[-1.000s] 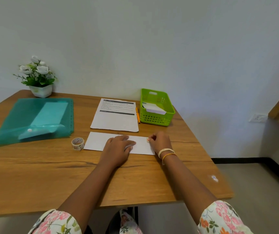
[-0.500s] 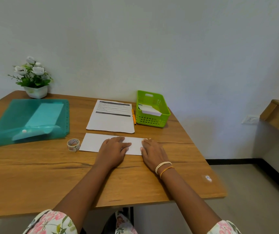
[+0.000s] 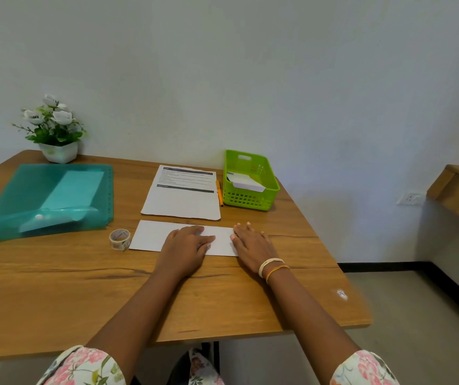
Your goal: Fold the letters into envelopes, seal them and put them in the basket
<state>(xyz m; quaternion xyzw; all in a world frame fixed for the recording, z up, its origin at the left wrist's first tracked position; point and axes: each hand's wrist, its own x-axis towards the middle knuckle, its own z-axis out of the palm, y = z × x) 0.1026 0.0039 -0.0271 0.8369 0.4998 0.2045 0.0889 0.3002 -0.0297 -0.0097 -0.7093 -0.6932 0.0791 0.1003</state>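
A white envelope (image 3: 153, 234) lies flat on the wooden table (image 3: 56, 287) in front of me. My left hand (image 3: 186, 245) rests palm down on its middle, fingers pointing right. My right hand (image 3: 252, 243) lies flat at the envelope's right end, fingers spread and touching its edge. Behind the envelope is a printed letter (image 3: 181, 198). To the letter's right stands a green basket (image 3: 250, 200) with a white envelope (image 3: 246, 183) inside. A roll of patterned tape (image 3: 120, 239) stands just left of the flat envelope.
An orange pen (image 3: 219, 193) lies between the letter and the basket. A teal plastic folder (image 3: 47, 198) covers the table's left part. A potted white flower (image 3: 53, 129) stands at the back left corner. The table's right edge is close to my right hand.
My right hand has gone from curled at the envelope's right end to flat with fingers spread. My left hand stays pressed on the envelope. The camera has shifted slightly.
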